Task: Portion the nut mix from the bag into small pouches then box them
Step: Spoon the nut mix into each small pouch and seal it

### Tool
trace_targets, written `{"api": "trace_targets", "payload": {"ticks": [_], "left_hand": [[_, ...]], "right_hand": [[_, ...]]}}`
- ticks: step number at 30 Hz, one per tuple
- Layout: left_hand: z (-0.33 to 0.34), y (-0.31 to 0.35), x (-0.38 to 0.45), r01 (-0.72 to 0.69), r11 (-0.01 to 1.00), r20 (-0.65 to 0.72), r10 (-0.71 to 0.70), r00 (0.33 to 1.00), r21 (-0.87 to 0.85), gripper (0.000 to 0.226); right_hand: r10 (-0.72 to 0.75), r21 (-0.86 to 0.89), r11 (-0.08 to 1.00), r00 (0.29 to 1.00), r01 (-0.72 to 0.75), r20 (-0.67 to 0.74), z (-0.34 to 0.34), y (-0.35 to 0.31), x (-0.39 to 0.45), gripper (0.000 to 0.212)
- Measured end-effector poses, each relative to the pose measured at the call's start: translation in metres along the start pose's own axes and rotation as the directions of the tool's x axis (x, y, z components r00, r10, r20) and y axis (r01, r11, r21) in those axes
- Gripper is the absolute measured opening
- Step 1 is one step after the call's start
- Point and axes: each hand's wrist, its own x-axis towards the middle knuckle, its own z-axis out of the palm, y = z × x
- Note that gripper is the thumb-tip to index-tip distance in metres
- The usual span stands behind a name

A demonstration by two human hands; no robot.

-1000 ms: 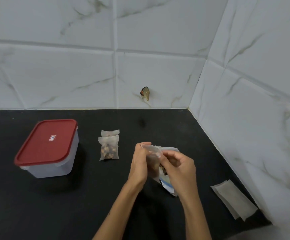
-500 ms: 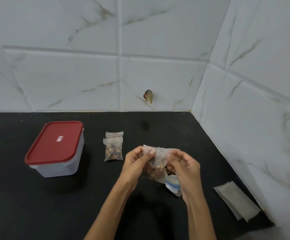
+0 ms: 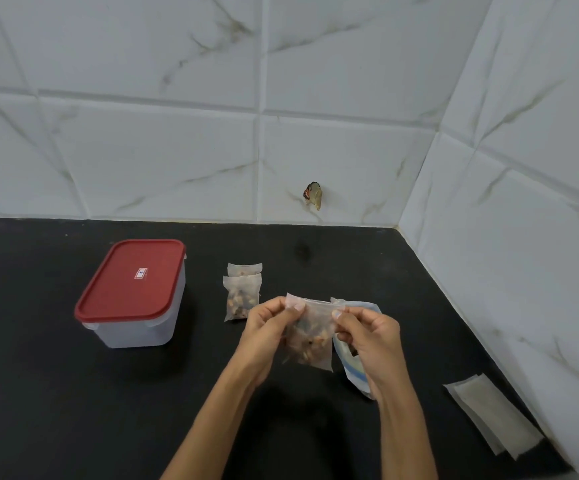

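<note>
On the black counter (image 3: 56,393) in a tiled corner, left hand (image 3: 267,327) and right hand (image 3: 371,337) pinched a nut-filled pouch (image 3: 310,336); lidded box (image 3: 132,292) at nine o'clock.

A clear nut-filled pouch (image 3: 310,336) hangs upright, top edge pinched; two filled pouches (image 3: 242,294) lie beside the red-lidded box (image 3: 132,292)

Likely a home kitchen: black countertop (image 3: 73,410), marble-look wall tiles (image 3: 142,150).
</note>
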Motion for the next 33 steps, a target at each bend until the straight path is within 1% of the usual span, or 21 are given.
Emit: {"api": "trace_targets", "payload": {"ticks": [2, 3, 7, 9, 10, 12, 13, 15, 17, 20, 23, 25, 28, 30, 33], "left_hand": [[-0.002, 0.001, 0.001, -0.002, 1.000, -0.021, 0.003, 1.000, 0.025, 0.029], [-0.003, 0.002, 0.002, -0.005, 0.999, -0.033, 0.007, 0.999, 0.035, 0.030], [-0.005, 0.006, 0.007, -0.036, 0.998, -0.061, 0.039, 0.997, 0.051, 0.019], [-0.007, 0.007, 0.010, -0.044, 0.998, -0.056, 0.047, 0.997, 0.053, 0.017], [-0.007, 0.008, 0.012, -0.045, 0.997, -0.055, 0.048, 0.997, 0.056, 0.016], [-0.009, 0.006, 0.014, -0.042, 0.997, -0.052, 0.046, 0.998, 0.063, 0.016], [-0.011, 0.006, 0.016, -0.041, 0.997, -0.042, 0.044, 0.998, 0.066, 0.016], [-0.014, 0.005, 0.018, -0.043, 0.997, -0.013, 0.044, 0.999, 0.064, 0.018], [-0.016, 0.004, 0.021, -0.047, 0.998, 0.002, 0.047, 0.999, 0.041, 0.023], [-0.016, 0.003, 0.025, -0.030, 0.999, -0.049, 0.029, 0.998, -0.018, 0.031], [-0.020, 0.000, 0.029, -0.025, 0.999, -0.092, 0.021, 0.996, -0.042, 0.024], [-0.022, -0.001, 0.030, -0.033, 0.999, -0.086, 0.030, 0.996, -0.043, 0.020], [-0.022, -0.002, 0.031, -0.034, 0.999, -0.087, 0.032, 0.996, -0.024, 0.018], [-0.022, -0.001, 0.033, -0.025, 1.000, -0.097, 0.026, 0.995, 0.008, 0.013], [-0.023, 0.000, 0.037, -0.013, 0.998, -0.099, 0.019, 0.995, 0.054, 0.011]], "right_hand": [[-0.007, -0.008, 1.000, 1.000, 0.007, 0.007, 0.002, 0.001, 0.005, 0.013], [-0.009, -0.008, 1.000, 1.000, 0.009, 0.012, 0.004, 0.001, 0.007, 0.013], [-0.042, -0.005, 0.999, 0.999, 0.042, 0.017, 0.011, 0.004, 0.016, 0.011], [-0.024, 0.042, 0.999, 0.998, 0.022, 0.057, 0.014, 0.006, 0.019, 0.004], [-0.005, 0.085, 0.996, 0.995, -0.003, 0.098, 0.016, 0.006, 0.019, 0.008], [0.021, 0.130, 0.991, 0.985, -0.044, 0.171, 0.020, 0.008, 0.021, 0.028], [0.016, 0.119, 0.992, 0.983, -0.038, 0.181, 0.021, 0.008, 0.022, 0.029], [-0.005, 0.082, 0.997, 0.980, -0.012, 0.201, 0.022, 0.007, 0.024, 0.023], [-0.022, 0.100, 0.995, 0.976, 0.000, 0.219, 0.023, 0.007, 0.026, 0.026], [-0.037, 0.141, 0.990, 0.980, 0.009, 0.198, 0.025, 0.007, 0.029, 0.024], [-0.042, 0.157, 0.988, 0.980, 0.011, 0.195, 0.027, 0.010, 0.033, 0.019], [-0.031, 0.137, 0.991, 0.979, 0.003, 0.202, 0.030, 0.010, 0.036, 0.014], [-0.018, 0.048, 0.999, 0.977, 0.008, 0.212, 0.036, 0.009, 0.038, 0.007], [-0.024, -0.010, 1.000, 0.976, 0.027, 0.216, 0.038, 0.008, 0.040, 0.004], [-0.034, -0.030, 0.999, 0.974, 0.042, 0.224, 0.040, 0.008, 0.044, 0.003]]}}
